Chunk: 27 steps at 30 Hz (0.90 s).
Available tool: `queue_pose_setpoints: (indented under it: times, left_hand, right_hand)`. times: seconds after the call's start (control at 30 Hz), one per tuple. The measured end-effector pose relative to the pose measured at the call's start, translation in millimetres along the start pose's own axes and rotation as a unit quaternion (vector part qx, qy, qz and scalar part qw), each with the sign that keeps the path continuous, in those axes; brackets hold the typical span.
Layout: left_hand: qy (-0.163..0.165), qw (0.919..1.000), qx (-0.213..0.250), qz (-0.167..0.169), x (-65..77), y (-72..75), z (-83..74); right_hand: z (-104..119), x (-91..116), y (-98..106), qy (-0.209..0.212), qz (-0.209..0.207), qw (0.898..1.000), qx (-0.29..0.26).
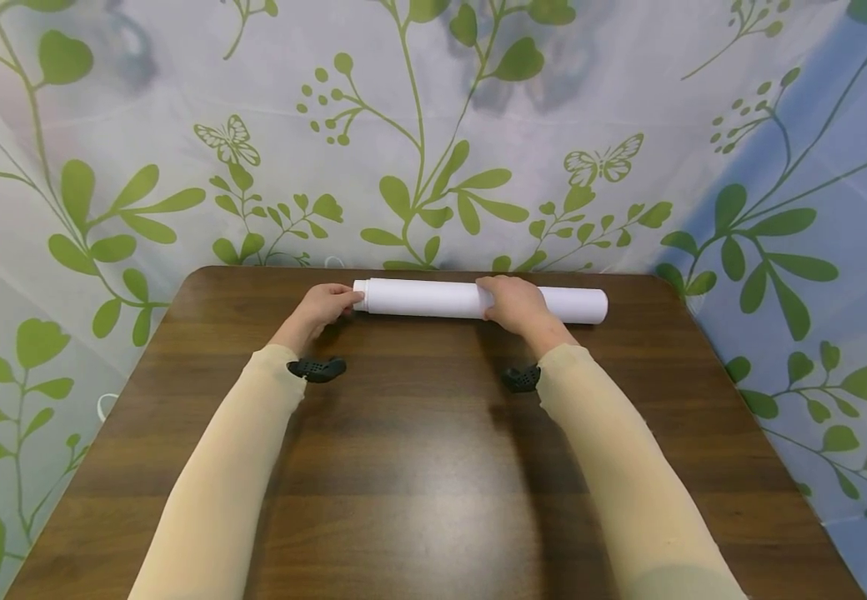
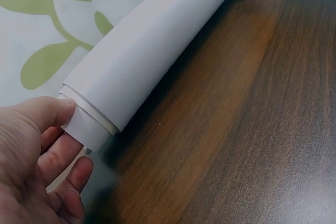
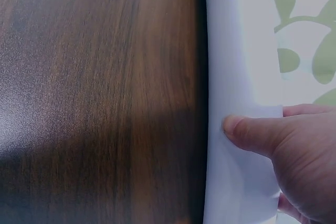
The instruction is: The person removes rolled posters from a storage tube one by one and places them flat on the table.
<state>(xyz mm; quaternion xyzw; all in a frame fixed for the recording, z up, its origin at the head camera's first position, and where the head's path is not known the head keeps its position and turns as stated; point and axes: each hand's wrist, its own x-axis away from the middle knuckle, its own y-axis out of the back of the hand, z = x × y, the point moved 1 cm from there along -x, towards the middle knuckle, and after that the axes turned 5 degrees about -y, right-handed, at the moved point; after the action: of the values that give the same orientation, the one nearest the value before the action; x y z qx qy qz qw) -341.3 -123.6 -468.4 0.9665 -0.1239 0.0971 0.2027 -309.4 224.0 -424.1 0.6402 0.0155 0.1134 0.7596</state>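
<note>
A white roll of paper (image 1: 426,298) lies lengthwise near the table's far edge, its layers slightly stepped at the left end. My left hand (image 1: 323,307) pinches that left end; in the left wrist view, the thumb presses the inner layer (image 2: 86,127) with a finger tucked inside the end. Farther right, my right hand (image 1: 516,302) grips the roll from above, past its middle. The right wrist view has the thumb (image 3: 252,132) on the near side of the paper roll (image 3: 239,66) and the other fingers behind it, mostly hidden.
The brown wooden table (image 1: 403,433) reaches toward me, with a bright reflection on it. Right behind its far edge hangs a white curtain (image 1: 268,183) printed with green leaves and butterflies. Dark straps (image 1: 317,369) sit at both wrists.
</note>
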Motion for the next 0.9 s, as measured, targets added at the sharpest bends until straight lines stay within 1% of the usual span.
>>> queue_pose_setpoints:
  times: [0.27, 0.47, 0.7, 0.9]
  left_hand:
    - [-0.005, 1.0, 0.002, -0.003, 0.4, -8.1, -4.3]
    - [-0.01, 0.9997, -0.02, -0.011, -0.2, -8.0, -3.8]
    - [-0.021, 0.9993, -0.029, -0.009, 2.4, -6.4, -5.5]
    - [-0.018, 0.9992, -0.037, -0.006, 4.0, -5.9, -6.9]
  right_hand:
    - [-1.8, -0.2, -3.2, 0.003, -0.006, 1.0, -0.003]
    - [-2.7, -2.3, -4.3, 0.003, -0.007, 1.0, 0.002]
    - [-2.3, -5.0, -3.9, -0.006, 0.003, 1.0, 0.002]
    - [-3.3, -4.8, -4.1, -0.016, 0.008, 1.0, 0.002]
